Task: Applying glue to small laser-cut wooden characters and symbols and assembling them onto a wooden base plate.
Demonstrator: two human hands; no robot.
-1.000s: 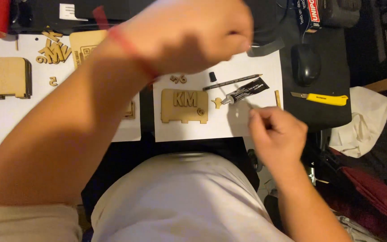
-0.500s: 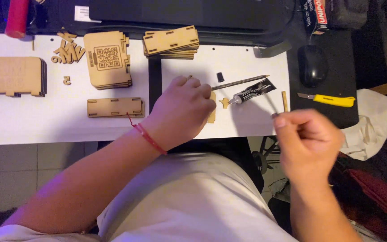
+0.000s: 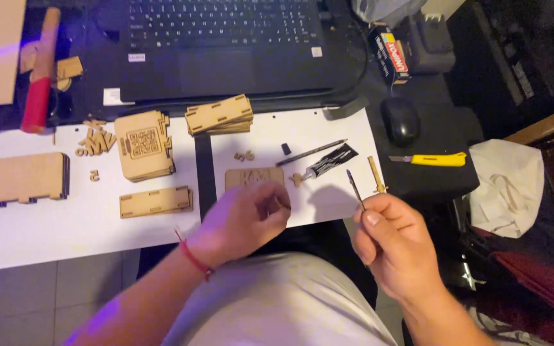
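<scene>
Left hand (image 3: 245, 221) is now settling on the wooden plaque (image 3: 254, 177), curled loosely; right hand (image 3: 395, 240) is lifting away, pinching the thin stick (image 3: 355, 188).

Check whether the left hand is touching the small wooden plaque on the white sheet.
Touching. The head view shows the left hand resting its fingers over the lower edge of the small wooden plaque, with no gap between them.

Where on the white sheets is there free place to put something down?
Free: the left white sheet below the flat wooden strip, and the right sheet above the engraved wooden plate. Crowded: around the glue tube, the pencil and the stacked wooden panels.
</scene>
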